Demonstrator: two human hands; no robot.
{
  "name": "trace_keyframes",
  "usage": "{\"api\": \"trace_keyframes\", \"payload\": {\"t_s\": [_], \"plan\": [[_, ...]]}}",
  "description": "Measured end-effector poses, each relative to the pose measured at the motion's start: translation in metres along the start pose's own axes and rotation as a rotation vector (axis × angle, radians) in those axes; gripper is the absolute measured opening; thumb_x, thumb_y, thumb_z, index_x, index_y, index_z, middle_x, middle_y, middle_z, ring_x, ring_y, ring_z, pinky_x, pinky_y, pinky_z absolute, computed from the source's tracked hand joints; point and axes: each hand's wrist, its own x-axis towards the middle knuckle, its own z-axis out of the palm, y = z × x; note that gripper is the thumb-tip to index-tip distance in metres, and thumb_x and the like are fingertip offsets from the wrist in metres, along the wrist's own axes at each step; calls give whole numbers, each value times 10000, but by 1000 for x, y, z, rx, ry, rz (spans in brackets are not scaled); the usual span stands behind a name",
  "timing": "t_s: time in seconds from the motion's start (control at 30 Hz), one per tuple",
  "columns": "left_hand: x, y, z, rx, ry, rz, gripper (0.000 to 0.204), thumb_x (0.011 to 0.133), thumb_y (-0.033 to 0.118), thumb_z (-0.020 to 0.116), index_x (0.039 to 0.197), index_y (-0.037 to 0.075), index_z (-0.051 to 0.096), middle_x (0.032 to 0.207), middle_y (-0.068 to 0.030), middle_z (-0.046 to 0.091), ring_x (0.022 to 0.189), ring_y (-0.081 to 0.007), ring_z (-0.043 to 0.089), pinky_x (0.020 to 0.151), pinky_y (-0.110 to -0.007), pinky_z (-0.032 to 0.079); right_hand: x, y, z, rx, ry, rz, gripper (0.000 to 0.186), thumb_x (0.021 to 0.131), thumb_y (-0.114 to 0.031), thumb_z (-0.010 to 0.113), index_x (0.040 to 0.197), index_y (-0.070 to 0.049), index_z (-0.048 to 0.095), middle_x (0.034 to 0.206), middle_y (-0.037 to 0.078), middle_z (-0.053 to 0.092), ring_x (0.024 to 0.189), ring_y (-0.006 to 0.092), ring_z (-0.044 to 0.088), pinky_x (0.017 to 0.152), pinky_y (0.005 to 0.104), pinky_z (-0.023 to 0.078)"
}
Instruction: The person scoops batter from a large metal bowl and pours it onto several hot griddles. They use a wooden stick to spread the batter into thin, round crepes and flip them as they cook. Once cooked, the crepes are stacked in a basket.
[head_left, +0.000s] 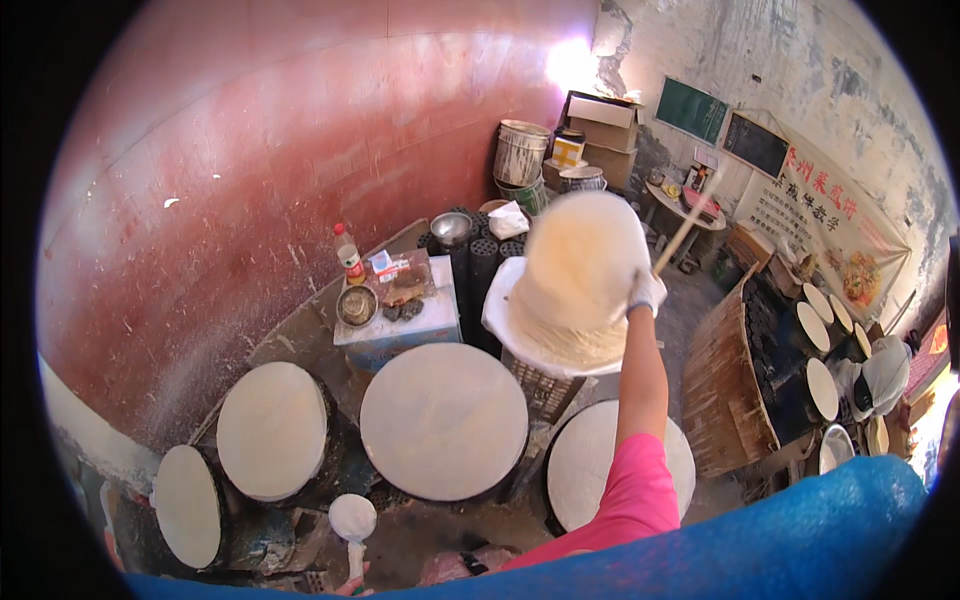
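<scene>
My right hand (646, 290), in a pale glove, reaches out at the end of a pink sleeve. Its closed fingers grip the edge of a large thin pancake (585, 255), blurred by motion, and a wooden stick (688, 228) angles up from the same hand. Under the pancake is a stack of pancakes (565, 338) on a white cloth (497, 300). At the lower edge, my left hand (352, 586) shows only in part, closed around the handle of a ladle (352, 518) coated in white batter. Pale batter rounds cover the griddles nearby, including the large middle griddle (444, 422).
Left of the stack, a box table (400, 335) holds a bottle (348, 252) and a bowl (357, 305). Black coal cylinders (483, 265) stand behind. At right, a person in grey (884, 375) is beside another griddle bench (730, 380). Blue material (780, 530) fills the lower right.
</scene>
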Motion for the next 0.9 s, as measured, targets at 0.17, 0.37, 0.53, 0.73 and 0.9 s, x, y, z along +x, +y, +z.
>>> {"api": "trace_keyframes", "payload": {"t_s": [0.17, 0.37, 0.53, 0.73, 0.9], "plan": [[5, -5, 21, 8, 32, 36, 333, 904, 189, 443, 1208, 311, 384, 523, 6, 279, 363, -74, 244, 306, -207, 203, 41, 107, -37, -204, 203, 332, 297, 665, -126, 566, 842, 109, 601, 708, 160, 623, 641, 255, 605, 588, 353, 465], [6, -10, 24, -6, 67, 59, 334, 902, 194, 444, 1211, 309, 393, 526, 5, 285, 365, -74, 247, 308, -208, 207, 58, 81, -36, -525, 220, 391, 330, 663, -158, 561, 890, 76, 612, 811, 189, 638, 731, 292, 630, 647, 378, 474], [0, -16, 18, -38, 99, 66, 335, 901, 198, 445, 1214, 307, 401, 529, 5, 290, 366, -75, 249, 311, -210, 210, 22, 31, -50, -844, 174, 68, 254, 731, -230, 532, 859, -35, 632, 827, 191, 629, 776, 349, 617, 668, 428, 481], [-4, -21, 8, -66, 98, 51, 336, 900, 202, 446, 1218, 305, 410, 533, 4, 295, 368, -76, 251, 314, -211, 214, -50, 57, -32, -850, -604, -850, 269, 779, -286, 562, 915, -54, 586, 794, 181, 593, 647, 371, 569, 631, 465, 457], [0, -26, 6, -86, 91, 37, 338, 899, 206, 447, 1220, 303, 418, 536, 3, 300, 370, -77, 253, 316, -213, 217, -96, 42, -28, -1139, -796, -874, 345, 738, -279, 572, 965, -26, 510, 969, 190, 571, 727, 335, 614, 655, 450, 486]]}}
